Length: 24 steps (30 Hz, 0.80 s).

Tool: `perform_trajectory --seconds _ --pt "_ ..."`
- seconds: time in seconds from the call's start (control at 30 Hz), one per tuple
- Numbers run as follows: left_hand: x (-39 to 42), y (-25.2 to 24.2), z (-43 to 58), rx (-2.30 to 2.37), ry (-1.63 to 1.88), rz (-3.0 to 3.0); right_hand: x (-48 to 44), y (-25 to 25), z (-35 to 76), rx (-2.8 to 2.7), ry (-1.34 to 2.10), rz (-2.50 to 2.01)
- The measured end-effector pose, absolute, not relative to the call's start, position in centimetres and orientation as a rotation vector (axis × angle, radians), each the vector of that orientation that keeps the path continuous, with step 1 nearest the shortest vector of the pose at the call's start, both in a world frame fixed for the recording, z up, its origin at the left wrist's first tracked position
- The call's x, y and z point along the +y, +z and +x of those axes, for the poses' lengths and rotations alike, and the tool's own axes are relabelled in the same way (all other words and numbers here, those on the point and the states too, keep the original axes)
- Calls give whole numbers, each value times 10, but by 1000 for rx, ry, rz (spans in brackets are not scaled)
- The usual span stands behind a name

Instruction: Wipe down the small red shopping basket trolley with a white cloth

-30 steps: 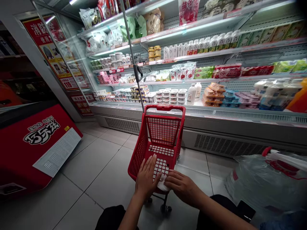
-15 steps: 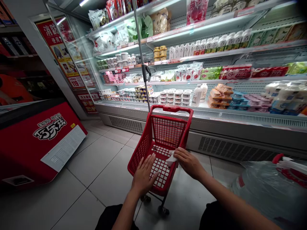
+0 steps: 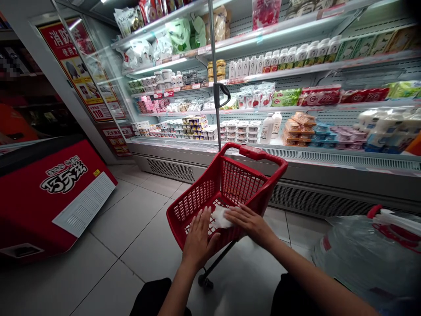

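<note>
A small red plastic shopping cart [image 3: 250,175] on wheels stands on the tiled floor in front of me, turned at an angle, with a tall metal pole [image 3: 214,74] rising behind it. My left hand [image 3: 199,239] lies flat with fingers apart on the cart's near rim. My right hand [image 3: 250,224] presses a white cloth or wipe [image 3: 219,217] against the inside of the basket, fingers stretched over it. The basket has nothing else in it that I can see.
An open refrigerated case [image 3: 296,158] with shelves of yogurt, milk bottles and packets runs behind the cart. A red chest freezer [image 3: 55,193] stands at left. A large clear plastic bag with red handles [image 3: 365,254] sits at my right. My dark-clothed knees are at the bottom edge.
The cart has swung round and tilted toward the right. My right hand with the white cloth slid left into the basket, close to my left hand, which still rests on the rim.
</note>
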<state>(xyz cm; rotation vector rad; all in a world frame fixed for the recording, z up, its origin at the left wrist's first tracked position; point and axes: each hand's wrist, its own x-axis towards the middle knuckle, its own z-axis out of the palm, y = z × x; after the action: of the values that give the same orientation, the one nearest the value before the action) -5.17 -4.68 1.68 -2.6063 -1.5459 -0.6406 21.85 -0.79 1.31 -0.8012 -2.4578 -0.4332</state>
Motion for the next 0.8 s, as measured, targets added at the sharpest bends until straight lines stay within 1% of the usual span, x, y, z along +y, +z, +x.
perform_trajectory --seconds 0.23,0.37,0.43,0.53,0.63,0.73,0.8 --pt "-40 19 -62 -1494 -546 -2620 14 35 324 -2276 -666 -1152" --pt "-38 20 -52 -1485 -515 -2625 10 27 326 -2116 -704 -1268" --pt "-38 19 -48 -1474 -520 -2613 3 18 305 -2089 -684 -1254" --pt "-36 19 -48 -1448 -530 -2597 -9 6 264 -2196 -598 -1120" --pt "-34 18 -52 -1426 -518 -2592 -15 7 244 -2304 -504 -994" --pt "-32 19 -60 -1413 -505 -2583 -9 22 266 -2353 -496 -962" --pt "-30 19 -65 -1421 -495 -2573 -2 35 299 -2335 -550 -1030"
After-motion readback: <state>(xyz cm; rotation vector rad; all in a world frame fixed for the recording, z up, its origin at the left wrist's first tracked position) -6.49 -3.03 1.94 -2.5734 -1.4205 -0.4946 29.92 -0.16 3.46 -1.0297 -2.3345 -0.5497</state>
